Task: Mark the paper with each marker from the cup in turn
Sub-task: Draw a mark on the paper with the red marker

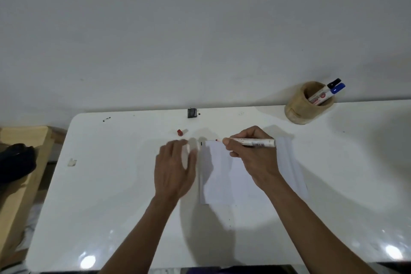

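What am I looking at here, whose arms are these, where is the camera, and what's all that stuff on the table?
There is no machine here. A person wears a wide-angle camera on the head, looking down at their own two bare hands over a white table.

The right hand grips an uncapped red marker, its tip at the far edge of a sheet of white paper. The left hand is blurred, beside the paper's left edge, holding nothing that I can see.

A red cap lies just beyond the left hand. At the far right stands a tan cup with two capped markers, one black and one blue. A small dark object sits at the far edge; I cannot tell what it is.
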Action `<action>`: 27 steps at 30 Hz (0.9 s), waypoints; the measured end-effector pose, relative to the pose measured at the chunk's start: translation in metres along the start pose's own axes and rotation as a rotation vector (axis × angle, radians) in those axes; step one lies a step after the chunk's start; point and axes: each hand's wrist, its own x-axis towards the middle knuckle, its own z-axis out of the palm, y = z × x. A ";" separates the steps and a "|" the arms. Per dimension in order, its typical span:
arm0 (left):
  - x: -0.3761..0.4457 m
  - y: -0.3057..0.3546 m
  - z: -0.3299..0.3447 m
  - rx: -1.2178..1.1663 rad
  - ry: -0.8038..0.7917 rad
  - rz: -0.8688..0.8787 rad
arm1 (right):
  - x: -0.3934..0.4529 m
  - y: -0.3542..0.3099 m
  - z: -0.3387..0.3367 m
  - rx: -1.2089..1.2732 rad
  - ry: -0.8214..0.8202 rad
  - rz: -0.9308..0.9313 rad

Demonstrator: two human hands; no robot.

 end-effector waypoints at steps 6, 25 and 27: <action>-0.029 -0.016 0.026 0.278 -0.153 0.267 | 0.016 0.019 0.010 -0.216 -0.111 -0.071; -0.029 -0.034 0.042 0.307 -0.064 0.296 | 0.059 0.066 0.025 -0.419 -0.099 -0.262; -0.029 -0.034 0.042 0.308 -0.050 0.300 | 0.058 0.067 0.025 -0.424 -0.097 -0.266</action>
